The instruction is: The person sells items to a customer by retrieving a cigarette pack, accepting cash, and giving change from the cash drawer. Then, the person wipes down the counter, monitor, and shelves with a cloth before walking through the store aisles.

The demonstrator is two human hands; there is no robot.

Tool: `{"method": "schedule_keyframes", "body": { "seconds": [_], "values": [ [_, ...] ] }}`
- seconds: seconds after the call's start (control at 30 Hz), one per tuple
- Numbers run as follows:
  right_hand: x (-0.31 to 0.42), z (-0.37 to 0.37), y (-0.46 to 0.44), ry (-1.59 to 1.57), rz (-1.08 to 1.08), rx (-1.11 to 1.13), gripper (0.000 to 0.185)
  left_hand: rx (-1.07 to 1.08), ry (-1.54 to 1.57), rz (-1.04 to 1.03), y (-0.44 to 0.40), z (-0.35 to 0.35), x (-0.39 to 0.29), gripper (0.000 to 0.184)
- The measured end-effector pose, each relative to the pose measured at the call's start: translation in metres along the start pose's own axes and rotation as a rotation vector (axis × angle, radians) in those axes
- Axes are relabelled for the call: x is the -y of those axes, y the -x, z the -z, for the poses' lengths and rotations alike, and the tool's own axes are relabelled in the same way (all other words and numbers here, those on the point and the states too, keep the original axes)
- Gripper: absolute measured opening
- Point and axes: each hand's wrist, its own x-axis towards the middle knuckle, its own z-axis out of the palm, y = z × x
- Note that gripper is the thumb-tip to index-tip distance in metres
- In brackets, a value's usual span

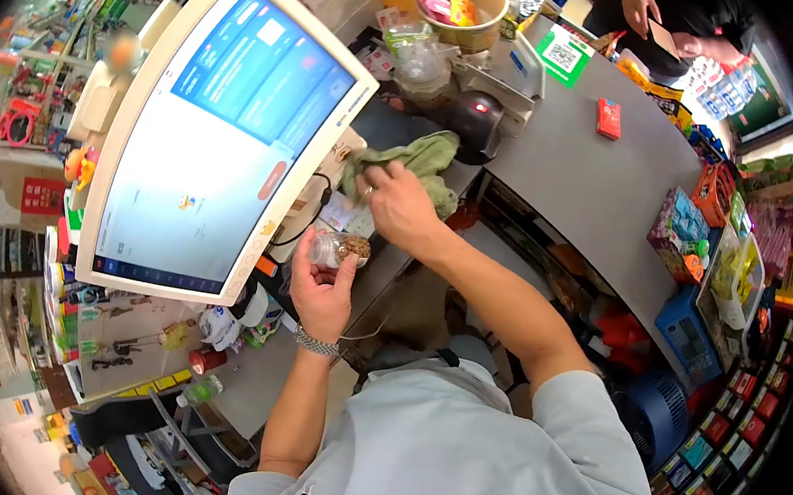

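My left hand [319, 295] is wrapped round a small clear jar [326, 249] with brown bits in it. The jar lies tilted in front of the monitor. On the counter just beyond, my right hand [400, 205] has its curled fingers on a crumpled green cloth [428, 161]; the fingertips are slightly blurred and partly lost against the fabric. A ring shows on this hand, and a metal watch [316, 340] circles my left wrist.
A large monitor [227, 138] stands at left. Beyond the cloth sit a dark round scanner [475, 122] and a tub [468, 27]. A red pack [608, 118] and a green QR card [564, 55] lie on the grey counter [572, 183]. Another person's hand [639, 7] is across it.
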Motion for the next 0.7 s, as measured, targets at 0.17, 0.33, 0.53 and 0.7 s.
{"method": "schedule_keyframes", "body": {
  "seconds": [0.17, 0.33, 0.53, 0.7],
  "values": [
    [-0.023, -0.004, 0.004, -0.095, 0.071, -0.036, 0.047, 0.009, 0.023, -0.033, -0.013, -0.013, -0.005, 0.062],
    [-0.059, -0.011, -0.048, -0.042, -0.049, -0.357, 0.031, 0.022, -0.13, -0.096, -0.017, -0.022, -0.002, 0.06],
    [-0.028, -0.002, 0.045, -0.001, -0.128, -0.356, 0.038, 0.033, -0.333, -0.32, -0.068, -0.048, -0.009, 0.06],
    [-0.024, 0.007, 0.113, -0.531, -0.516, -0.143, 0.04, 0.026, -0.57, -0.382, -0.118, -0.102, -0.001, 0.07]
  ]
}}
